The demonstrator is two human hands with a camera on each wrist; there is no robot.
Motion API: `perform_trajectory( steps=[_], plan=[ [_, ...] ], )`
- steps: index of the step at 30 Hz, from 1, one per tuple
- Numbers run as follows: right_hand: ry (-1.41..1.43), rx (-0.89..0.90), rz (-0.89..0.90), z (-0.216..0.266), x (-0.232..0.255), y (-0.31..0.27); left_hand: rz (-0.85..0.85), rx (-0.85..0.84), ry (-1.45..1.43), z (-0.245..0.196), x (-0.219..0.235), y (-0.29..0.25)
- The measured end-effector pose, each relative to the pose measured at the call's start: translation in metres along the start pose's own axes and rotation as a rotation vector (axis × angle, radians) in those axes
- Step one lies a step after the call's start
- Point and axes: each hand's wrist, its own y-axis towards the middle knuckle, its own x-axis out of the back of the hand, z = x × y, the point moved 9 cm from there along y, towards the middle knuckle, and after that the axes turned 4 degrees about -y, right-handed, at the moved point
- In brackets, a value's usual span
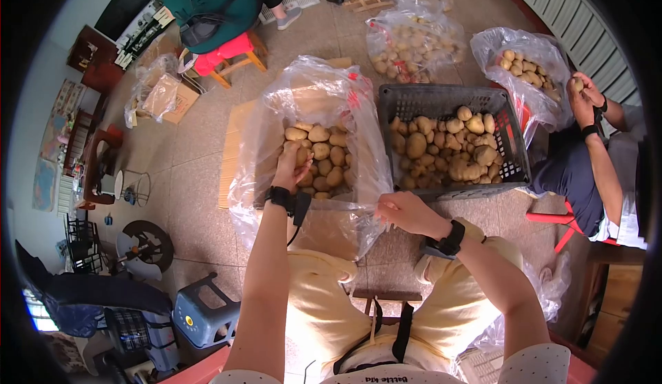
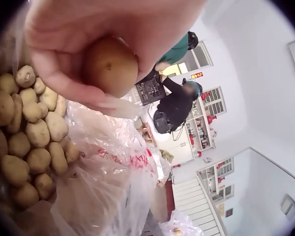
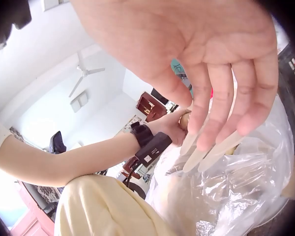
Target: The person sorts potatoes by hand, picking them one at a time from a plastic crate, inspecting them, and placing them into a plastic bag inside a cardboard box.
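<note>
My left hand is over the potatoes in a box lined with a clear plastic bag. Its fingers curl round a single potato, which shows brown and smooth against the palm in the left wrist view. Below it lie several loose potatoes. My right hand hovers at the near right corner of the bag, close to the black crate. Its fingers hang loosely bent with nothing in them, the long nails overlapping the plastic in the right wrist view.
The black crate holds more potatoes. Bags of potatoes stand behind, another bag at right. A person on a red stool at right holds a potato. A blue stool stands at left.
</note>
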Motion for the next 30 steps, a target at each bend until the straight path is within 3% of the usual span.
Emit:
perform_trajectory(
  steps=[12, 16, 18, 19, 20, 22, 23, 24, 26, 28, 30],
  plan=[
    [-0.086, 0.007, -0.003, 0.008, 0.006, -0.001, 0.011, 0.017, 0.180, 0.020, 0.005, 0.035],
    [-0.108, -0.024, 0.018, 0.008, 0.006, -0.003, -0.013, -0.101, 0.330, -0.002, -0.011, 0.011],
    [-0.159, -0.029, 0.006, 0.007, 0.008, -0.003, 0.035, -0.281, 0.514, -0.014, -0.030, 0.000],
    [-0.111, -0.024, -0.011, 0.006, 0.008, -0.003, 0.001, -0.416, 0.790, -0.027, -0.043, -0.020],
    [-0.066, -0.019, -0.027, 0.005, 0.009, -0.003, 0.017, -0.408, 0.781, -0.023, -0.047, -0.027],
    [-0.114, -0.017, -0.056, 0.000, 0.014, -0.003, -0.080, -0.836, 1.409, -0.036, -0.079, -0.057],
    [-0.136, -0.013, -0.077, -0.003, 0.016, -0.003, -0.019, -0.676, 1.381, -0.029, -0.085, -0.058],
    [-0.159, -0.006, -0.095, -0.006, 0.018, -0.003, -0.004, -0.669, 1.365, -0.026, -0.093, -0.064],
    [-0.244, -0.007, -0.126, -0.010, 0.024, -0.006, 0.117, -0.755, 1.339, -0.022, -0.113, -0.085],
    [-0.440, -0.022, -0.205, -0.011, 0.037, -0.007, 0.148, -0.710, 1.319, -0.019, -0.125, -0.099],
    [-0.498, -0.046, -0.227, -0.010, 0.048, -0.008, 0.201, -0.893, 1.344, -0.020, -0.144, -0.120]
  ],
)
